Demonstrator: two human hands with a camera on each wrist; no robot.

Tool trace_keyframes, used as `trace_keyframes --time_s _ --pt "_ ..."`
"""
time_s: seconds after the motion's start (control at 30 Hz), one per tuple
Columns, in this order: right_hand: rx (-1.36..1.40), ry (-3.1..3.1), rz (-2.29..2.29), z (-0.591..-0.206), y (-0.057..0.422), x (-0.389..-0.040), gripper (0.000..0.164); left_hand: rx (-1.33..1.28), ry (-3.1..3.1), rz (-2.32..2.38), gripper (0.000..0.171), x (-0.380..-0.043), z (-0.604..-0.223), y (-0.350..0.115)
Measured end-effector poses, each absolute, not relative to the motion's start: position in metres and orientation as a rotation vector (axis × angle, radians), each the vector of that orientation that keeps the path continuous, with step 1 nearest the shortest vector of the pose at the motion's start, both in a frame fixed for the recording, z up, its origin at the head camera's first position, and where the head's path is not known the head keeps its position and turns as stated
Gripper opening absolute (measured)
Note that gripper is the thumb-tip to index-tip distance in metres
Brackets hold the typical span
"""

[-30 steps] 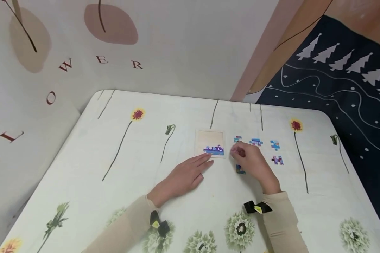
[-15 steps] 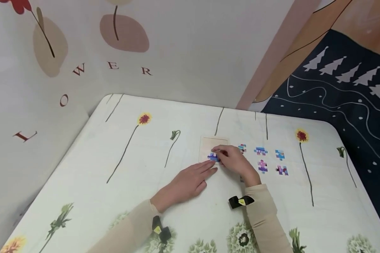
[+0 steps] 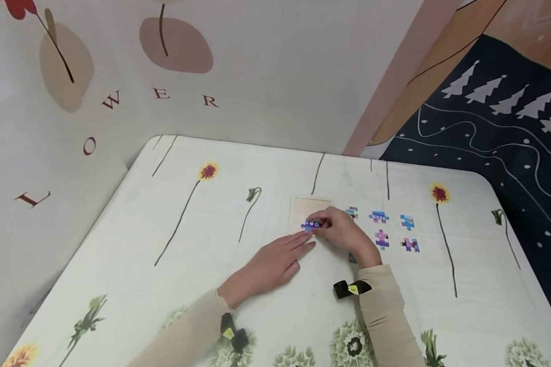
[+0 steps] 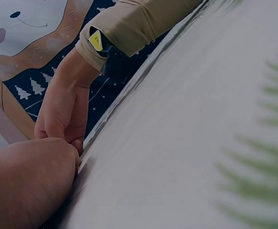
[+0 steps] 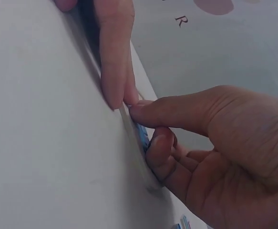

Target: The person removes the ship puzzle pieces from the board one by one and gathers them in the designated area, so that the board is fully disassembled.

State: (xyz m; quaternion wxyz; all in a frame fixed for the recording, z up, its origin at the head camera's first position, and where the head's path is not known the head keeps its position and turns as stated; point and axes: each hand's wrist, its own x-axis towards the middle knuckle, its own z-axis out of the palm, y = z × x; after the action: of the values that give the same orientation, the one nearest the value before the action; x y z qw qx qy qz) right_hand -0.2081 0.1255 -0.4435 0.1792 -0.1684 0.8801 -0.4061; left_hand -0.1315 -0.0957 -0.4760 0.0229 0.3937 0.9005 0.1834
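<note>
A small square puzzle tray (image 3: pixel 301 208) with a pale wooden base lies on the table. Joined purple and blue puzzle pieces (image 3: pixel 309 225) fill part of its near side. My left hand (image 3: pixel 270 263) lies flat with straight fingers, the tips resting at the tray's near edge against these pieces. Over the tray's right side, my right hand (image 3: pixel 346 234) has thumb and fingers bent together, pinching a puzzle piece mostly hidden by them. In the right wrist view a bit of blue puzzle piece (image 5: pixel 142 134) shows between thumb and curled fingers, close to the left fingertips.
Several loose puzzle pieces lie right of the tray, among them a blue and purple one (image 3: pixel 378 217), a pink one (image 3: pixel 381 238) and a pink and purple one (image 3: pixel 410 245). Another (image 3: pixel 352 258) is partly behind the right wrist. A printed wall borders the flowered tablecloth (image 3: pixel 239 158).
My right hand has moved left from beside the loose pieces onto the tray, uncovering a pink piece. Its fingers have shifted slightly over the tray since. The left hand stays at the edge.
</note>
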Motion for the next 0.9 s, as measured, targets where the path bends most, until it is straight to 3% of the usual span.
trace_keyframes --time_s 0.3,0.9 --pt "-0.577 2.494 -1.096 -0.4421 0.1216 -0.211 0.018 1.229 2.792 0.576 0.051 -0.131 -0.475 -0.0955" --pt "-0.446 2.437 -1.328 -0.4438 0.1308 -0.2121 0.014 1.211 2.786 0.549 0.052 -0.1325 -0.4782 -0.0946"
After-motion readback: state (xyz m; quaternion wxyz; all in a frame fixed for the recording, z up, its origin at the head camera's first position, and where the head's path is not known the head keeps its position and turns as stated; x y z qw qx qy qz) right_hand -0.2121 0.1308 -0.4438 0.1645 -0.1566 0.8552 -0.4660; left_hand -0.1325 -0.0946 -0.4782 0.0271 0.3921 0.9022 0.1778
